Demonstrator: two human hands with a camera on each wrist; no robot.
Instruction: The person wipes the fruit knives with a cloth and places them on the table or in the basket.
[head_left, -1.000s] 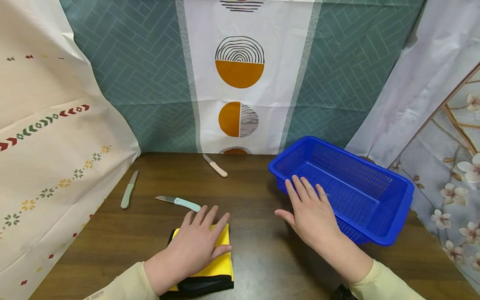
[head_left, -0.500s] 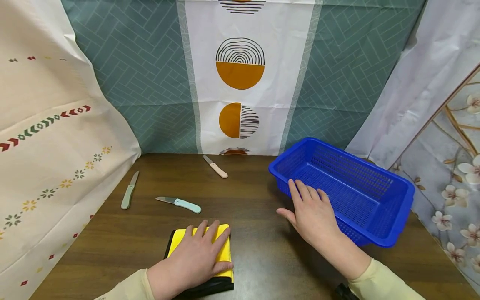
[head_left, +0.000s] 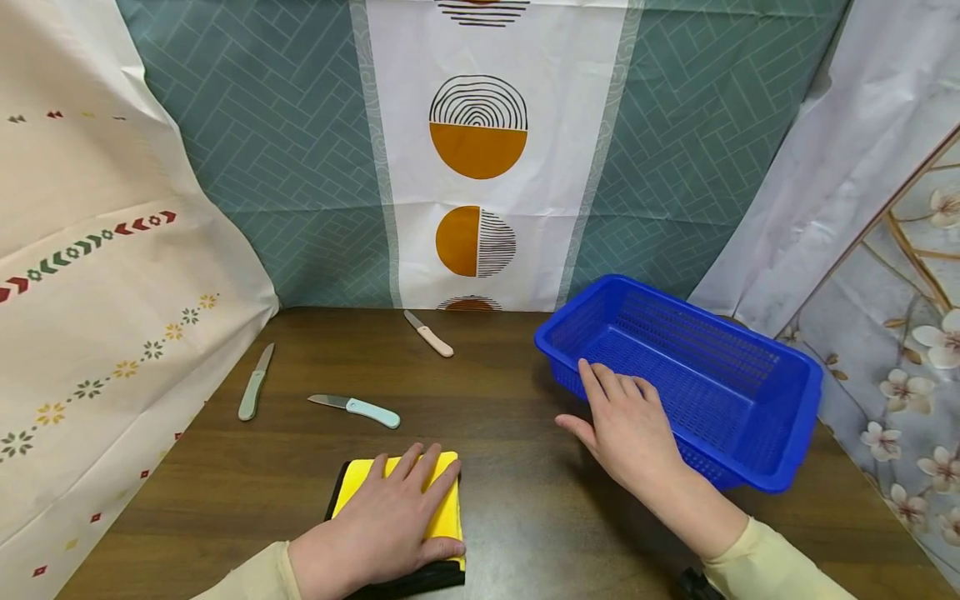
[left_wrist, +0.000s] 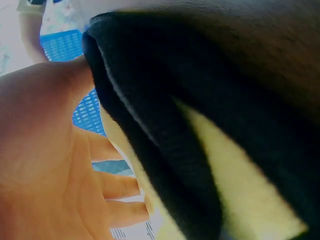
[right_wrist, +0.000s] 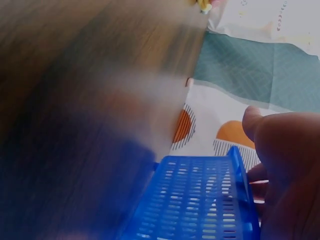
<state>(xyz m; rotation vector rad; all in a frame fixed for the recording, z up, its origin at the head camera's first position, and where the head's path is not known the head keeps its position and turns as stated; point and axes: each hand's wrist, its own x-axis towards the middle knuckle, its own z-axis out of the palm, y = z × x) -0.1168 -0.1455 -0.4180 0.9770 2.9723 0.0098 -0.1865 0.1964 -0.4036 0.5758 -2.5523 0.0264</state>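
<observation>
My left hand [head_left: 397, 521] lies with spread fingers on top of a folded yellow cloth [head_left: 447, 517] with black edging, near the front of the table. In the left wrist view the cloth's black edge [left_wrist: 160, 125] fills the middle, and the thumb reaches its side. My right hand [head_left: 633, 429] is at the near long rim of a blue plastic basket [head_left: 795, 450], fingers reaching over it. From the right wrist view, the fingers [right_wrist: 258, 189] lie behind the basket's rim [right_wrist: 242, 185] and the thumb stays apart from it. Nothing shows inside the basket.
Three small knives lie on the table [head_left: 495, 400]: one with a green handle [head_left: 252, 396] at left, one light blue [head_left: 371, 412] beyond the cloth, one pale pink [head_left: 435, 340] at the back. Patterned fabric [head_left: 480, 167] hangs behind, with more at both sides.
My left hand has drawn back slightly and settled on the cloth, uncovering the light blue handle's end. The right fingers have dipped a little over the basket's rim.
</observation>
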